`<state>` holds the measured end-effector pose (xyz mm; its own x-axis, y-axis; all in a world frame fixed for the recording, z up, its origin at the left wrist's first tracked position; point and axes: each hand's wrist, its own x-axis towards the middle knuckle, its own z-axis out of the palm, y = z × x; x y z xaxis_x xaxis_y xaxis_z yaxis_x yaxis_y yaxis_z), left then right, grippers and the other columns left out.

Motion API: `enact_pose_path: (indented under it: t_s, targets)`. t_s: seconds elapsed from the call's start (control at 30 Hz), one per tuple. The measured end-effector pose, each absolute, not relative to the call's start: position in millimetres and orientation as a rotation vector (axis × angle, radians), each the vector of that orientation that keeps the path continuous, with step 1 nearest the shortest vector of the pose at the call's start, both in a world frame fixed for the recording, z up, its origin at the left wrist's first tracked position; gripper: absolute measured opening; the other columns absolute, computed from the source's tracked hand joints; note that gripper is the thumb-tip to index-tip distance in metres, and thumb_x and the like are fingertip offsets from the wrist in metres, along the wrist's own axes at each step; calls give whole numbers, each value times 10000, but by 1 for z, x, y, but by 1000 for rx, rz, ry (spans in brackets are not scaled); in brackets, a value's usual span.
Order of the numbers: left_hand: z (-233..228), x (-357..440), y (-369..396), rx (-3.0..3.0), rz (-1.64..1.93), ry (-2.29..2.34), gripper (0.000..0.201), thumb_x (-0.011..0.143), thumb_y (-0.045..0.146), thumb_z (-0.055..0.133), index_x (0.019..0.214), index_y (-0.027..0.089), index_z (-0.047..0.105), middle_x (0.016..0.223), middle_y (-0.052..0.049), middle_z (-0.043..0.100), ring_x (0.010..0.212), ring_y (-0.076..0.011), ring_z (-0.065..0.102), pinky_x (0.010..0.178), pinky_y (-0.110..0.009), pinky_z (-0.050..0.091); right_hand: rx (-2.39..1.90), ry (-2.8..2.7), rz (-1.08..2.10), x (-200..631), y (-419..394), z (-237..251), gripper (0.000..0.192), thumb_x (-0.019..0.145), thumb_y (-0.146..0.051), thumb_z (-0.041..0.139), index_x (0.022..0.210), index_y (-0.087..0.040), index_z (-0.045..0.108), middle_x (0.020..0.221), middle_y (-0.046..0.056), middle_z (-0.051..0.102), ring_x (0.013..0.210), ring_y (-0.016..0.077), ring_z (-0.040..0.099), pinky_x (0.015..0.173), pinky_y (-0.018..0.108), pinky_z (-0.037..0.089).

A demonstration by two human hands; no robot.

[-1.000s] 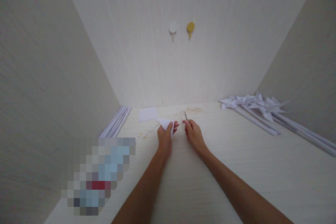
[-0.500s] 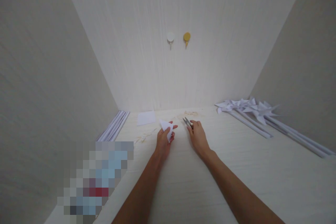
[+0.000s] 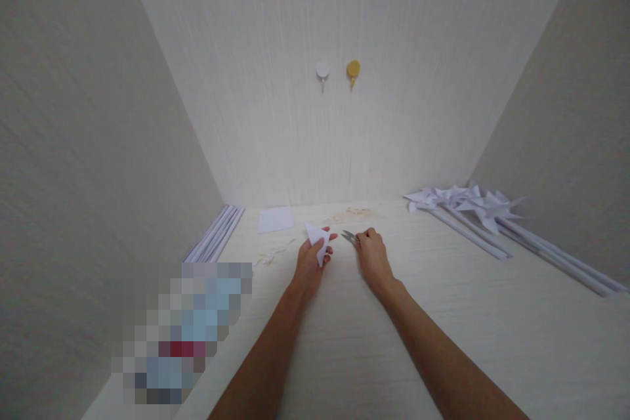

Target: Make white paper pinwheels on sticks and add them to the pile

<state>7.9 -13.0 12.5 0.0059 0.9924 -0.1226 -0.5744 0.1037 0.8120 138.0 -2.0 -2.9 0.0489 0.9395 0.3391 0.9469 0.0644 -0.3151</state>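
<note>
My L hand point(image 3: 311, 260) is half curled, thumb flat over a folded paper point(image 3: 317, 243), fingers behind & spread past its edge. It's a white, matte wedge, prob. several layers: I'd say v. light, bendy across the face, stiffer along folds, easy to crease or tear. Best pinched near the middle, thumb vs. fingers, edges left free.

My R hand point(image 3: 373, 256) is curled round what I take to be the handles of small scissors point(image 3: 354, 237), mostly hidden in my grip; blades parted a bit, pointing at the paper, not touching it. Prob. rigid, smooth metal; hold by handles, not tips.

Beyond, to the L: flat white sheet point(image 3: 275, 219) on the desk point(image 3: 335, 354), pale w/ streaky grain & brownish marks point(image 3: 359, 212). Far L: bundle of slim white rods point(image 3: 216, 234), prob. rolled paper, by a pixelated patch, can't tell what. Far R: spiky folded shapes point(image 3: 487, 207), crisp points, plus long rods point(image 3: 575, 270). Up on the wall point(image 3: 418, 111): white hook point(image 3: 322, 70), yellow hook point(image 3: 353, 69), round backs.
</note>
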Motion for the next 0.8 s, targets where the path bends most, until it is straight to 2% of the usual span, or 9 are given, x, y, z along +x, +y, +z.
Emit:
enact_pose_path:
  t_s: [0.33,0.67,0.8]
  targets:
    - [13,8,-13,658,1350,823,296,715,101,484,1004,78,548,835,-119,660,474,-47,460,399,-148,307,-1933,-1902,-93,135,-3,-2,253,821,-87,374,923,-132,601,966,133,533,873,233,473,637,310,344]
    - [13,7,-14,709,1328,809,349,704,113,504,1051,103,534,866,-115,660,527,-56,482,446,-150,333,-1888,-1858,-90,135,-4,-5,233,807,-88,400,813,-154,623,926,134,527,854,244,468,630,336,342]
    - [9,5,-12,809,1341,805,364,685,147,534,1049,147,546,916,-84,641,534,-44,449,430,-145,296,-1657,-1695,12,136,-2,-5,203,787,-137,454,912,-182,608,905,105,526,863,233,473,685,368,362]
